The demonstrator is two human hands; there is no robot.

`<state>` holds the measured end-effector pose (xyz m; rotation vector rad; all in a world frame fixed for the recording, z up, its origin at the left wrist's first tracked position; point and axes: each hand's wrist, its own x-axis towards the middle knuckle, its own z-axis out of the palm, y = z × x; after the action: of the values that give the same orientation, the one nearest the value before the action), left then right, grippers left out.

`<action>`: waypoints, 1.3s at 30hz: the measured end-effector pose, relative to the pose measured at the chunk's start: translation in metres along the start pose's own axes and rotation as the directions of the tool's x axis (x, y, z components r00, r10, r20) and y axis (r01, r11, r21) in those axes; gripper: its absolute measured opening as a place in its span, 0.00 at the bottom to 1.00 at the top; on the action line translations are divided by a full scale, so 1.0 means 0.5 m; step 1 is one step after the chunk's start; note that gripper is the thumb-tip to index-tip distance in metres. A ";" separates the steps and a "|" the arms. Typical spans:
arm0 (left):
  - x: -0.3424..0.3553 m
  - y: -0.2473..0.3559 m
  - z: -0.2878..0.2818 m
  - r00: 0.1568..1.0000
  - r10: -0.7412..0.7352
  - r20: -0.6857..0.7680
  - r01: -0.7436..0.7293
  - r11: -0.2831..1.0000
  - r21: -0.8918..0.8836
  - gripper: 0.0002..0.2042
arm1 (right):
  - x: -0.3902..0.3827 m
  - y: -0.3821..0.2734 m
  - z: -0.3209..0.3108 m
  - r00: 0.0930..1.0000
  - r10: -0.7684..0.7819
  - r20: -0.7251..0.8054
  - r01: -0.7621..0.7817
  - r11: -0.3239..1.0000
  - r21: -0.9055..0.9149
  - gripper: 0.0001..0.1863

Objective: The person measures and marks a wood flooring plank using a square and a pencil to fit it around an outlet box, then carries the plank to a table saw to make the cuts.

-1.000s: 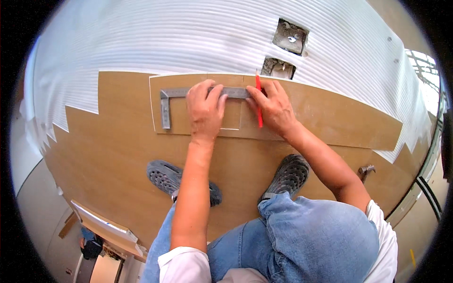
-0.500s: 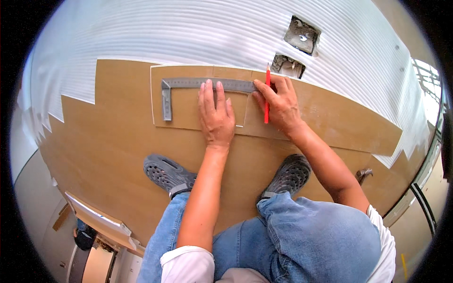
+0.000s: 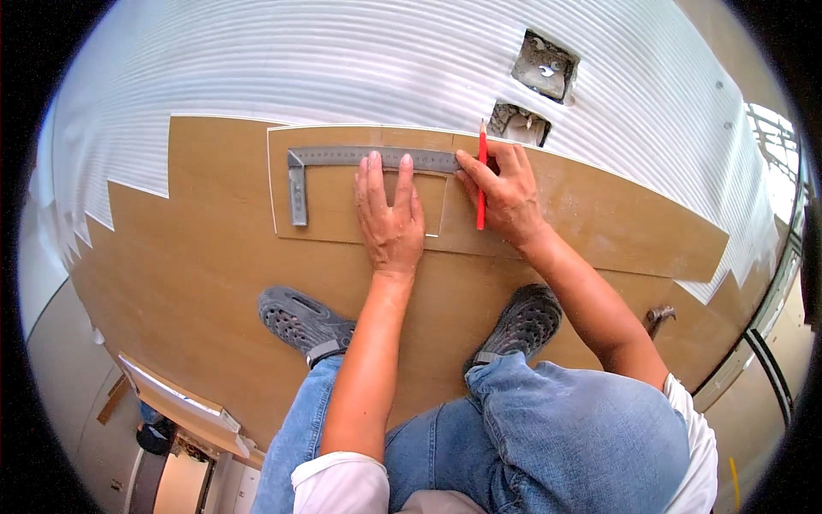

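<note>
A grey metal try square (image 3: 377, 158) lies on a small tan board piece (image 3: 328, 206), its long ruled blade near the far edge and its short stock at the left. My left hand (image 3: 392, 218) rests flat on it, fingers stretched over the blade. At the blade's right end, my right hand (image 3: 505, 193) has its thumb and forefinger closed against the tip. A red carpenter's pencil (image 3: 481, 184) is held in that same hand, pointed end away from me. Under the small piece is a longer tan board strip (image 3: 616, 227).
Ridged white sheeting (image 3: 342, 64) lies beyond the boards, with two square cut-outs, one at the upper right (image 3: 545, 67). A hammer (image 3: 659, 315) lies to the right. My dark clogs (image 3: 304, 317) stand on the large tan board (image 3: 197, 274). Another person (image 3: 154, 435) shows at lower left.
The whole view has shifted slightly, so the boards and hands sit a little lower and further left. Both hands keep their places on the try square.
</note>
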<state>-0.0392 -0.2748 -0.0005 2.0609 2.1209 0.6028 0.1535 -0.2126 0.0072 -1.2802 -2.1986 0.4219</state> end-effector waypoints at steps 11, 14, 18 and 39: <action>0.000 -0.005 -0.003 1.000 0.017 0.024 -0.018 1.000 0.012 0.28 | 0.012 -0.018 -0.010 0.997 0.074 0.021 -0.075 0.996 0.056 0.19; -0.001 -0.007 -0.002 1.000 0.023 0.021 -0.023 1.000 0.011 0.31 | 0.012 -0.015 -0.012 0.997 0.068 0.029 -0.070 0.996 0.056 0.18; -0.001 0.000 -0.005 0.999 -0.001 0.038 0.001 1.000 -0.014 0.29 | 0.012 -0.012 -0.016 0.997 0.061 0.048 -0.063 0.997 0.049 0.18; 0.002 -0.005 -0.005 1.000 -0.006 0.009 0.006 1.000 0.020 0.29 | 0.106 0.001 -0.026 0.877 0.223 0.426 -0.439 0.730 0.523 0.10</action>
<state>-0.0423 -0.2744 0.0010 2.0632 2.1357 0.5729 0.1410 -0.1666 0.0332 -1.2840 -1.8062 1.4690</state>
